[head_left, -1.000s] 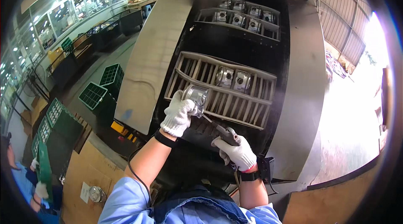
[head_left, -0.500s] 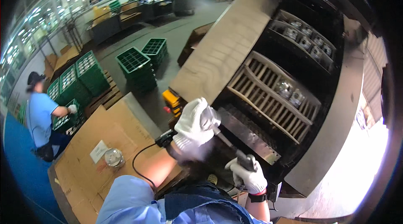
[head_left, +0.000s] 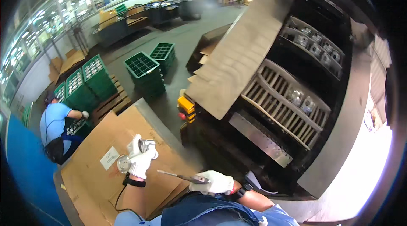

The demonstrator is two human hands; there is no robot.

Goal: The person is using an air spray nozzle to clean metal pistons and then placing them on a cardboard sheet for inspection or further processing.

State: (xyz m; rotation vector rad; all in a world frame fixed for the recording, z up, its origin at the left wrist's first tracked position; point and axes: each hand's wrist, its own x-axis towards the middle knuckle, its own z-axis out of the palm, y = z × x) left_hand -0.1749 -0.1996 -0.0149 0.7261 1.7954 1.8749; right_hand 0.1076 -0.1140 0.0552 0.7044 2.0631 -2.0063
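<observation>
Left grip (head_left: 144, 160), white-gloved: closed around 1 metal piston (head_left: 147, 144), held over the cardboard (head_left: 91, 185) covering the table (head_left: 154, 119). A 2nd piston (head_left: 123, 165) sits on the cardboard just beside the left grip, near a white label (head_left: 109, 158). Right grip (head_left: 217, 182), also gloved: closed on a hand tool (head_left: 196, 179), thin nozzle pointing left. Farther right: slatted rack (head_left: 276, 99) bearing 2 pistons (head_left: 308, 104). Far left: 1 co-worker (head_left: 56, 118) near green crates (head_left: 99, 82).

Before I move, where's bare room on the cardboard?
Bare cardboard lies left of the white paper, and between it and the cardboard's far edge. Crowded right of the paper: one metal part, plus the left hand holding a second part.
</observation>
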